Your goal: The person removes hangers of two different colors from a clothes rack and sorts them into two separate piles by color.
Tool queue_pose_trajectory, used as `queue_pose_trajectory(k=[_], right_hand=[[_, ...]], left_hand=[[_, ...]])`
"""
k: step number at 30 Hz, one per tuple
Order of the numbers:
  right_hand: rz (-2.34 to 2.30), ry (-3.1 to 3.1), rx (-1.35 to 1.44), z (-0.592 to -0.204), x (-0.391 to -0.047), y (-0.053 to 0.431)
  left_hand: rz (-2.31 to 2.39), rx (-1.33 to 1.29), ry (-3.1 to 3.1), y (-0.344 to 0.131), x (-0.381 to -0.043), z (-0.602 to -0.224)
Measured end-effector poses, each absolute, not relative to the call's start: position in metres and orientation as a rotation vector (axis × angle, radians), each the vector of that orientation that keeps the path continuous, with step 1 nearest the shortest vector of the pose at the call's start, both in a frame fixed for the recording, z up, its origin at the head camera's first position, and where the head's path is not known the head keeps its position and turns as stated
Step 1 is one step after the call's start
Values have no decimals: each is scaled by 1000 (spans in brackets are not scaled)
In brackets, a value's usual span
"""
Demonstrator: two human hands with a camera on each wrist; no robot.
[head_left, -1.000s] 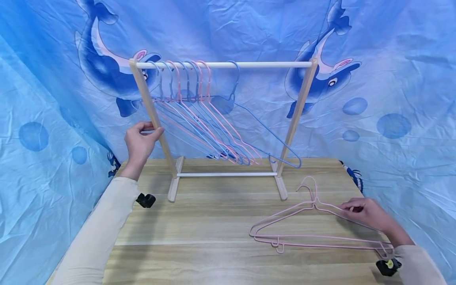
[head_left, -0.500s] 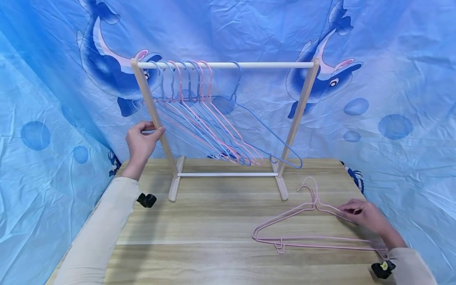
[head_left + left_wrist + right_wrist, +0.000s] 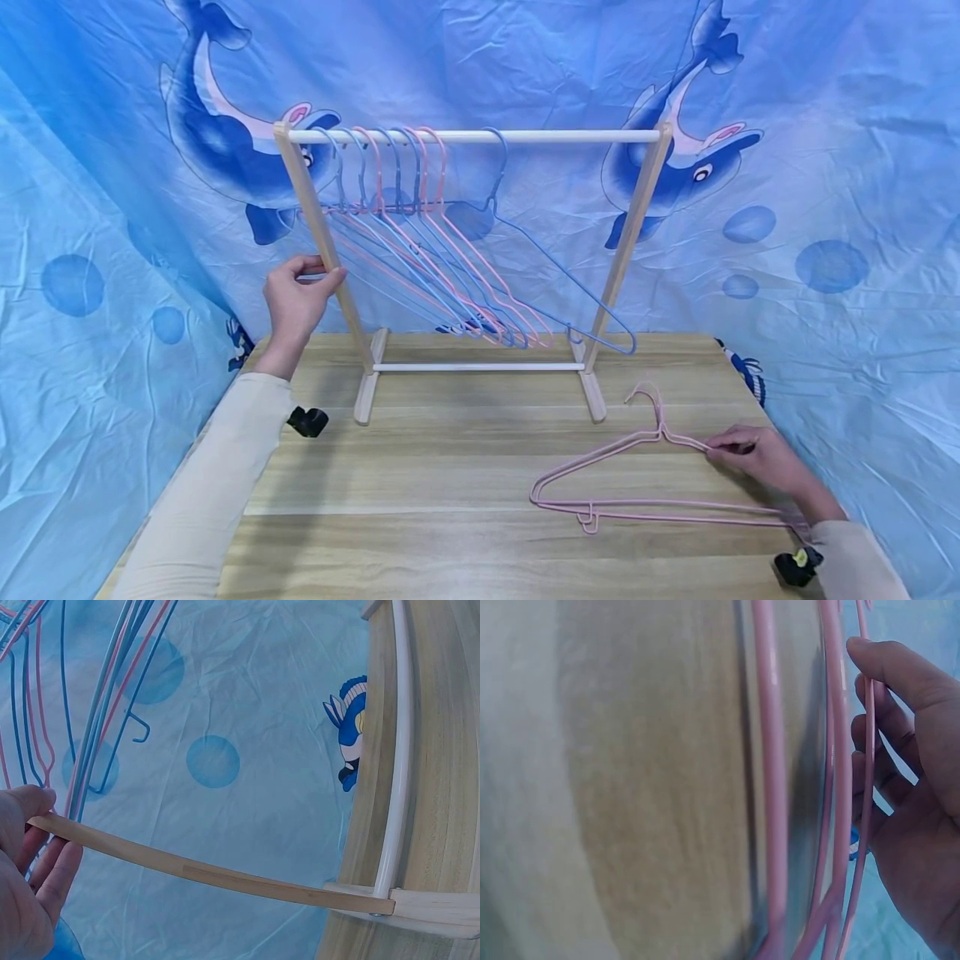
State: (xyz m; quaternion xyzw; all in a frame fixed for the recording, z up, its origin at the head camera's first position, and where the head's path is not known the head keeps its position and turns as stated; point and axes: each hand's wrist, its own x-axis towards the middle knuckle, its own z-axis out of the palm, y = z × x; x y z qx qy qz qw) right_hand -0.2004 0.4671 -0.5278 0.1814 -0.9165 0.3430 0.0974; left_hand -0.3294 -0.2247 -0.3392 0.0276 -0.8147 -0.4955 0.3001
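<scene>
My left hand (image 3: pixel 294 304) pinches the left wooden post (image 3: pixel 306 187) of a small clothes rack between thumb and fingers; the left wrist view shows the thumb on one side of the post (image 3: pixel 187 870). Two pink clothes hangers (image 3: pixel 596 456) lie almost stacked on the table, hooks pointing away. At their right shoulder my right hand (image 3: pixel 761 460) pinches a pink hanger; whether it has one or both is hard to tell. Close up, the right wrist view has the thumb and curled fingers about a thin pink hanger bar (image 3: pixel 868 750), with more pink bars (image 3: pixel 772 750) beside it.
Several blue and pink hangers (image 3: pixel 442 250) hang bunched on the left half of the rack's white rail (image 3: pixel 577 136). One blue hanger (image 3: pixel 555 260) hangs apart, right of them. The rack stands on the wooden table (image 3: pixel 420 550), before a blue dolphin-print curtain (image 3: pixel 825 150).
My right hand has shifted slightly left and toward me. The two pink hangers now overlap more closely, their hooks nearer together. The left hand stays on the post.
</scene>
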Motion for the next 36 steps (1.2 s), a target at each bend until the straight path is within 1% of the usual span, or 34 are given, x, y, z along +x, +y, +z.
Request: queue_pose_trajectory(k=[11, 25, 28, 31, 36], right_hand=[[942, -2786, 478, -535, -204, 472], [826, -2857, 416, -530, -205, 466], [834, -2868, 402, -527, -205, 465], [859, -2813, 457, -520, -206, 461], [840, -2729, 484, -494, -207, 446]], left_hand=[[-1308, 82, -2169, -226, -329, -339], [-1332, 56, -2141, -224, -330, -338], [-1330, 59, -2143, -225, -330, -338], [-1332, 57, -2140, -225, -331, -339], [-1334, 68, -2152, -225, -331, -339]])
